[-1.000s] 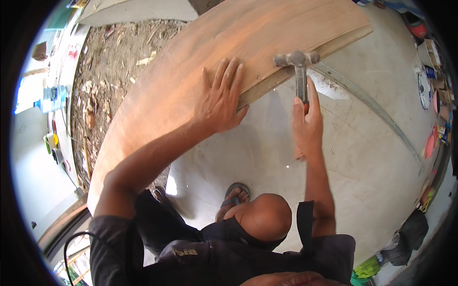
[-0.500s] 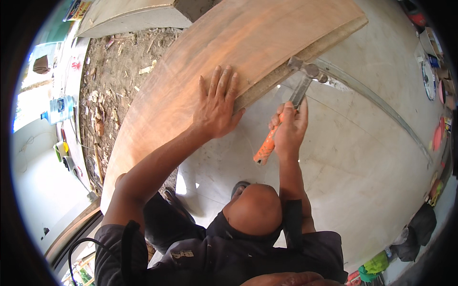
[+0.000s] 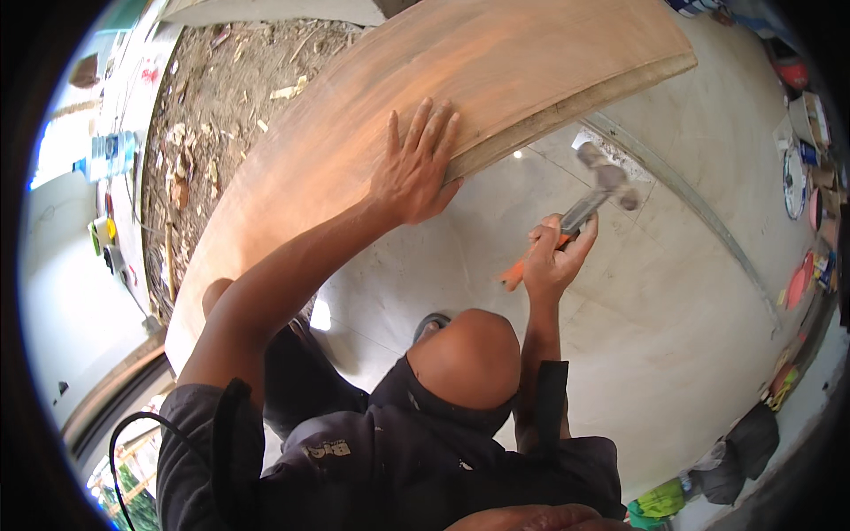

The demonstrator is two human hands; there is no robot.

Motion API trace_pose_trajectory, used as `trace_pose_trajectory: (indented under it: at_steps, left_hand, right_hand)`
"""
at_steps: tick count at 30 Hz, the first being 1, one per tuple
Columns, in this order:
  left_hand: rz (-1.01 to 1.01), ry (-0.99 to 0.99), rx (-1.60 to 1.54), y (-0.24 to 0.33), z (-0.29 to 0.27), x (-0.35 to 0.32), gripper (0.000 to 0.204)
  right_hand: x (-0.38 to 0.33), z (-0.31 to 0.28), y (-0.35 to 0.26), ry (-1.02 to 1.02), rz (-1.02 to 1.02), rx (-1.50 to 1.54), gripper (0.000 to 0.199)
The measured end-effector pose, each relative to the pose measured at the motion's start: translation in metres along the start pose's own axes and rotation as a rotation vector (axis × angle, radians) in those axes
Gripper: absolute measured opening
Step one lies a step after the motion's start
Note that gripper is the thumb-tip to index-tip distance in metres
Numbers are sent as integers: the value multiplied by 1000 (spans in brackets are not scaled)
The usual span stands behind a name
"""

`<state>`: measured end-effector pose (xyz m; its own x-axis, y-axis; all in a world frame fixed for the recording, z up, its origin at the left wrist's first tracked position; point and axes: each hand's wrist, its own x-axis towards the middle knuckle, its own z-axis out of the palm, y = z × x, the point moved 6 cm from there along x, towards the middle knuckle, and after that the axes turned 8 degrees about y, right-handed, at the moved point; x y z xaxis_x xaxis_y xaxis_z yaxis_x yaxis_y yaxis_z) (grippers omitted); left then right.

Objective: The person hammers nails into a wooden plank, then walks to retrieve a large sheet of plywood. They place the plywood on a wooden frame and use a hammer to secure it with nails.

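My left hand (image 3: 414, 170) lies flat on a reddish-brown wooden panel (image 3: 531, 66), fingers stretched out and thumb at its near edge. My right hand (image 3: 555, 257) is wrapped round a hammer (image 3: 584, 212) with an orange grip and a grey metal neck. The hammer's head, a little blurred, points up and to the right. It is apart from the panel's thick lower edge, over the pale floor.
Brown ground strewn with wood chips (image 3: 221, 106) lies left of the panel. A long thin strip (image 3: 699, 208) curves across the pale tiled floor (image 3: 655, 354). Assorted items line the right rim, with dark bags (image 3: 753, 442) at lower right. A blue water bottle (image 3: 111, 155) stands at left.
My right hand has swung the hammer away from the panel's edge, rightward and down. My left hand stays flat on the panel. The whole view has shifted slightly.
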<state>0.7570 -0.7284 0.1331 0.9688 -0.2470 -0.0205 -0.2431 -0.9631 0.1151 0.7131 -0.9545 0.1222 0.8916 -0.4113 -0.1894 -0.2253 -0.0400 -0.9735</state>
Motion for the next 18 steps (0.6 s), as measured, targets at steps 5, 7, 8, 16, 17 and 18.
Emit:
trace_pose_trajectory:
  at_steps: [5,7,8,16,17,18]
  left_hand:
    - [-20,26,-29,-2,-1,-2,82]
    - [-17,40,-48,-3,-2,-2,81]
    - [-19,45,-53,-5,-2,-2,81]
    - [-29,114,-69,-11,-3,-7,81]
    - [-25,127,-76,-13,-4,-8,82]
    - [-28,141,-81,-13,-3,-9,81]
  right_hand:
    - [22,-19,-4,-382,-556,-635,35]
    - [30,-17,-13,-395,-525,-627,33]
    - [33,-14,-19,-422,-457,-631,34]
    - [46,15,-58,-434,-385,-644,30]
    - [45,20,-61,-454,-335,-682,31]
    - [44,23,-63,-472,-284,-720,33]
